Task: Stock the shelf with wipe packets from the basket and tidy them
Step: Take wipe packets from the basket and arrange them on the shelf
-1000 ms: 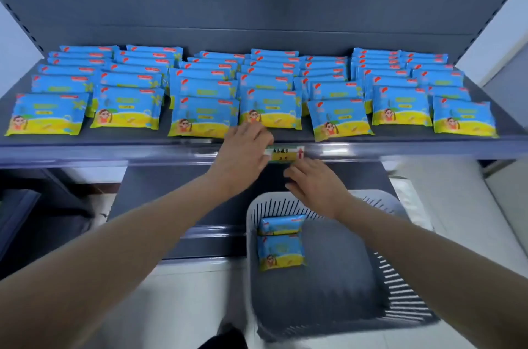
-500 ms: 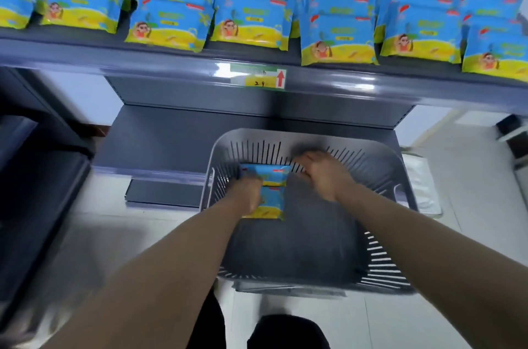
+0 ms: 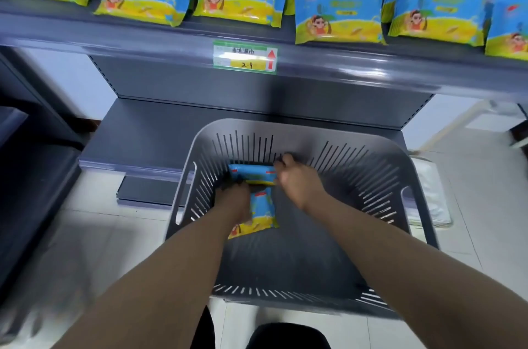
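Hands deep in the grey basket: left hand presses on the lower wipe packet, fingers hidden, grip unclear. Right hand has fingers closed on the end of the upper packet by the far wall. Shelf above carries rows of packets.

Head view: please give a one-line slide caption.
Both hands, left and right, reach the last two wipe packets in the basket.

Pale floor tiles are showing on both sides near the bottom. A dark grey back panel is standing far behind, white wall is flanking it left, and light is glinting off the grey rail.
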`<state>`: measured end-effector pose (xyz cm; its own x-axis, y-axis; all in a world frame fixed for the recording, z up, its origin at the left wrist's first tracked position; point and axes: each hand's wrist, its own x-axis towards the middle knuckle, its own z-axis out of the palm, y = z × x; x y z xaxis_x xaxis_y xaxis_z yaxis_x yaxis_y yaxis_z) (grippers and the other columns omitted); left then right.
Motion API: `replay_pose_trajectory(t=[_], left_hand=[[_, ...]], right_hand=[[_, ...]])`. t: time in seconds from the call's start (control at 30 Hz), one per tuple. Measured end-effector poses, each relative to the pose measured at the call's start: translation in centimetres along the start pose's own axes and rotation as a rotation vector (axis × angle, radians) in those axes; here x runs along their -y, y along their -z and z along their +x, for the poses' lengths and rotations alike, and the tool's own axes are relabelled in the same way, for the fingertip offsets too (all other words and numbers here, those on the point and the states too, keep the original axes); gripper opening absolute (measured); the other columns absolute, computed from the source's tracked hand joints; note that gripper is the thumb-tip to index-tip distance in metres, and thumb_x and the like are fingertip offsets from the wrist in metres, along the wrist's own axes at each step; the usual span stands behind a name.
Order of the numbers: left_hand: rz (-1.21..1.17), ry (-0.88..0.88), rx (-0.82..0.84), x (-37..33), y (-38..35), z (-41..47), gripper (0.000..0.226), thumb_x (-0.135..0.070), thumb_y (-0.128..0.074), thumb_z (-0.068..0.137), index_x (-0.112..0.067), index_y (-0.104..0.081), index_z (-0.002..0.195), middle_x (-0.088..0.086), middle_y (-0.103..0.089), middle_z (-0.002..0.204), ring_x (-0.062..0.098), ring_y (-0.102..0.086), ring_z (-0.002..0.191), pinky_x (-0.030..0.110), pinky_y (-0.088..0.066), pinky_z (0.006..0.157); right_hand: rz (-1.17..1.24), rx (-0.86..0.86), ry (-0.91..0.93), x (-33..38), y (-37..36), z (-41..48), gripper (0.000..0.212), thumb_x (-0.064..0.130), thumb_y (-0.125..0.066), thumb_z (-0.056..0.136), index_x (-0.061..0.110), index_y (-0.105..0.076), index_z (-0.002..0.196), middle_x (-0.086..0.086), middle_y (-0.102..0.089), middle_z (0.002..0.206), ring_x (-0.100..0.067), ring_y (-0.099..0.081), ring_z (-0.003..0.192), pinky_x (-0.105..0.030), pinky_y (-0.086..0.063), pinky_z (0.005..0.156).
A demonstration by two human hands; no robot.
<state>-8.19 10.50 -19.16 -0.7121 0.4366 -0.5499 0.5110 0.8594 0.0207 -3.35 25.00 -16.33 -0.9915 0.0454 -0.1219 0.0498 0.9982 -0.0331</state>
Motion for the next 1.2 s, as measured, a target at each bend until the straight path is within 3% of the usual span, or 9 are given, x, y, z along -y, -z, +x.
replay_pose_trajectory(t=[0.17,0.43,0.57,0.7,0.8,0.93,0.97,1.07,1.2], left_hand=[[0.049,-0.076,0.057,0.0,2.5,-1.6,0.051,-0.020,-0.075,0.074,-0.005,-0.056,0.119,0.011,-0.060,0.124,0.028,-0.060,0.113,0.034,-0.050,0.087],[0.158,-0.168,0.038,0.0,10.4,-7.2,0.051,-0.029,-0.074,0.073,-0.009,-0.058,0.117,0.007,-0.063,0.117,0.028,-0.061,0.107,0.035,-0.050,0.084],[0.179,-0.207,-0.099,0.6,16.5,-10.9,0.039,-0.023,-0.069,0.078,-0.012,-0.058,0.114,0.007,-0.064,0.114,0.028,-0.060,0.108,0.034,-0.047,0.084],[0.156,-0.216,-0.278,2.3,22.3,-14.0,0.033,-0.017,-0.065,0.077,-0.013,-0.060,0.110,0.007,-0.065,0.110,0.029,-0.062,0.102,0.036,-0.050,0.078],[0.165,-0.236,-0.372,4.3,26.0,-15.4,0.030,-0.017,-0.065,0.078,-0.011,-0.062,0.107,0.009,-0.064,0.107,0.029,-0.062,0.098,0.035,-0.048,0.072],[0.116,-0.240,-0.515,8.9,29.8,-16.3,0.031,-0.019,-0.062,0.081,-0.015,-0.062,0.112,0.010,-0.064,0.111,0.031,-0.060,0.105,0.038,-0.049,0.082],[0.100,-0.228,-0.541,10.6,30.5,-16.5,0.031,-0.019,-0.061,0.081,-0.016,-0.061,0.112,0.010,-0.063,0.113,0.031,-0.059,0.107,0.038,-0.049,0.084],[0.087,-0.182,-0.590,16.3,32.3,-16.8,0.031,-0.017,-0.059,0.083,-0.015,-0.059,0.114,0.012,-0.062,0.115,0.032,-0.057,0.109,0.038,-0.048,0.084],[0.065,-0.128,-0.585,25.4,34.2,-16.5,0.027,-0.018,-0.059,0.083,-0.013,-0.058,0.110,0.012,-0.062,0.112,0.033,-0.057,0.106,0.037,-0.047,0.082]], right_hand=[[-0.039,0.105,-0.018,0.9,0.7,0.6,0.026,0.020,-0.043,0.097,0.006,-0.056,0.116,-0.013,-0.048,0.123,-0.034,-0.061,0.101,-0.040,-0.048,0.078],[0.120,0.090,0.117,1.1,8.4,-1.4,0.021,0.015,-0.043,0.096,0.004,-0.052,0.111,-0.019,-0.058,0.115,-0.035,-0.057,0.104,-0.040,-0.043,0.080],[0.294,-0.021,0.111,1.1,15.5,-3.1,0.006,0.012,-0.047,0.092,0.008,-0.049,0.088,-0.015,-0.056,0.087,-0.032,-0.053,0.080,-0.038,-0.040,0.070],[0.370,-0.240,0.108,1.5,22.6,-4.0,0.025,0.013,-0.053,0.089,0.022,-0.034,0.075,0.008,-0.032,0.057,-0.021,-0.037,0.061,-0.031,-0.029,0.053],[0.410,-0.391,0.081,2.1,27.3,-3.3,0.021,0.012,-0.055,0.090,0.018,-0.037,0.079,0.001,-0.038,0.058,-0.021,-0.036,0.058,-0.031,-0.026,0.051],[0.503,-0.591,-0.003,4.7,31.5,0.5,0.007,0.009,-0.055,0.088,0.008,-0.051,0.093,-0.014,-0.051,0.070,-0.026,-0.038,0.053,-0.031,-0.036,0.057],[0.542,-0.632,-0.039,5.7,32.2,1.8,0.013,0.009,-0.055,0.088,0.010,-0.054,0.101,-0.015,-0.056,0.074,-0.024,-0.038,0.048,-0.032,-0.038,0.058],[0.640,-0.691,-0.099,9.5,33.7,6.0,0.029,0.008,-0.052,0.088,0.018,-0.059,0.115,-0.010,-0.057,0.066,-0.012,-0.037,0.041,-0.027,-0.035,0.053],[0.732,-0.674,-0.167,15.0,34.5,11.5,0.028,0.010,-0.052,0.089,0.018,-0.063,0.112,-0.004,-0.053,0.061,-0.014,-0.042,0.045,-0.022,-0.037,0.047]])
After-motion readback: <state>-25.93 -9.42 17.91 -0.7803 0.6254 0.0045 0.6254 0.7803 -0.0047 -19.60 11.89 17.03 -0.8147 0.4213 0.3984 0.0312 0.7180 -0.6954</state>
